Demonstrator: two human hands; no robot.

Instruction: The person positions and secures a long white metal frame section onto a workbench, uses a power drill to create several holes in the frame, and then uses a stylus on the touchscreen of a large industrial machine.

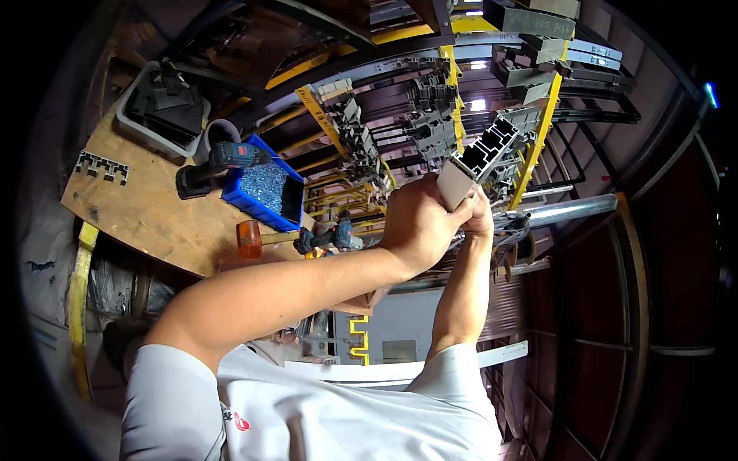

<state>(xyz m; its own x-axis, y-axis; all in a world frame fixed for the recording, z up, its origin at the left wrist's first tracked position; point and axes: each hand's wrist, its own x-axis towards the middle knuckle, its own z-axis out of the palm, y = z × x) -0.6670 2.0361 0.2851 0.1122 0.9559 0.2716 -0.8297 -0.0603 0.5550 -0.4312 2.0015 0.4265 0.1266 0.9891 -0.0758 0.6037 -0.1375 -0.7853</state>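
Note:
Both hands grip a short length of metal extrusion profile (455, 187), held up in front of me at a tilt. Its pale side faces me, and its cut end shows dark hollow chambers. My left hand (419, 223) is closed round the profile's lower left side. On the other side, my right hand (478, 213) is closed at its lower end, partly hidden behind the left thumb. The hands are close together, and the profile's lowest part is covered by them.
To the left, a wooden bench (146, 223) carries a blue bin (284, 219) of small screws, a cordless drill (231, 156), an orange-headed mallet (249, 240), another power tool (338, 237) and a grey tub (157, 146). Ahead, yellow-armed racks (538, 138) hold many profiles.

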